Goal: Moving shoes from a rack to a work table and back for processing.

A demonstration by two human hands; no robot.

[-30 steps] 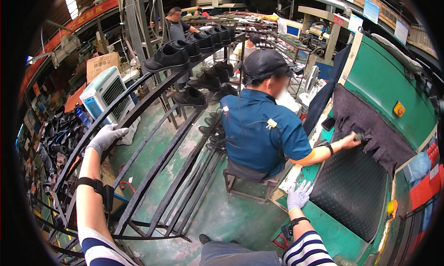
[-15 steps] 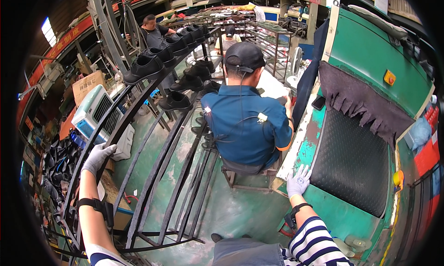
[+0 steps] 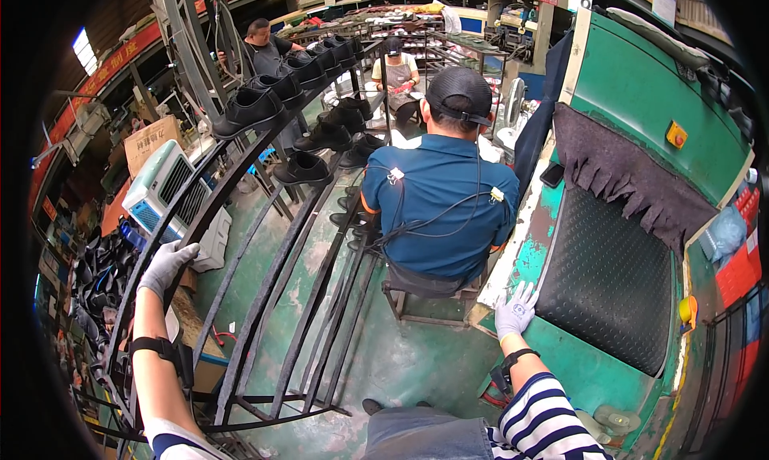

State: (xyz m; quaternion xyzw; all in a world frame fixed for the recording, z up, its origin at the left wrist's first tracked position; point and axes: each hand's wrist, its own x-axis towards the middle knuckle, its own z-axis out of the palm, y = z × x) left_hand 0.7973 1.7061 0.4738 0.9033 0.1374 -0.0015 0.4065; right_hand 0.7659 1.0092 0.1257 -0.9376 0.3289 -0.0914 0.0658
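Note:
My left hand (image 3: 164,266), in a grey glove, grips the top rail of a black metal rack (image 3: 264,276) that curves away in front of me. My right hand (image 3: 514,309), also gloved, rests flat with fingers spread on the edge of a green machine (image 3: 665,84), next to its black textured belt (image 3: 613,276). Several black shoes (image 3: 252,108) stand on the rack's upper rails further along.
A person in a blue shirt and black cap (image 3: 440,204) sits on a stool directly ahead, back to me, between rack and machine. Two more people (image 3: 268,44) work at the far end. A white cooling unit (image 3: 172,200) and cardboard box (image 3: 152,140) stand left.
My view has swung down and closer to the seated person, who has drawn an arm back from the belt. My right hand has settled onto the machine's edge; my left stays on the rail.

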